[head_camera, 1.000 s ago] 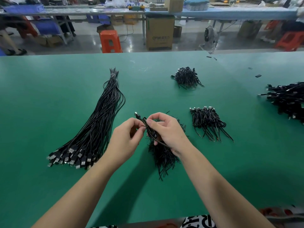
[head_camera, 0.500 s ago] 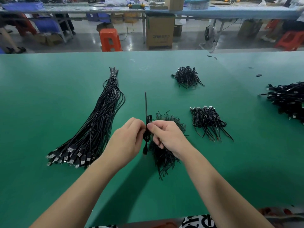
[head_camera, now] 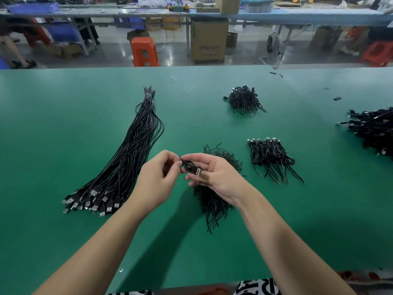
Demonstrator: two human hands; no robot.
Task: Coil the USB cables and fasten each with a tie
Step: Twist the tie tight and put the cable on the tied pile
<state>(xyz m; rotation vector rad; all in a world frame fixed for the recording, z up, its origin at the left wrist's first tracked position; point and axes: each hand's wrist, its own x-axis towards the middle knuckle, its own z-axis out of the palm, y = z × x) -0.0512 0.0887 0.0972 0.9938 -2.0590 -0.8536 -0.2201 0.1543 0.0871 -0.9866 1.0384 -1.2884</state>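
A small coiled black USB cable (head_camera: 190, 167) with a silver plug sits between my two hands above the green table (head_camera: 63, 124). My right hand (head_camera: 214, 175) holds the coil with its palm turned up, the plug lying across its fingers. My left hand (head_camera: 158, 179) pinches the thin black tie end at the coil's left side. Under my right hand lies a heap of black ties (head_camera: 212, 203). A long bundle of straight USB cables (head_camera: 125, 162) stretches out to the left, plugs toward me.
Two piles of coiled cables lie at the right (head_camera: 271, 158) and farther back (head_camera: 244, 100). A bigger pile of cables (head_camera: 374, 128) sits at the right edge. Beyond the table's far edge stand an orange stool (head_camera: 144, 52) and a cardboard box (head_camera: 209, 42).
The coil was held upright with a tie sticking up; now it lies flat in my right hand with the plug showing, and both hands have risen slightly.
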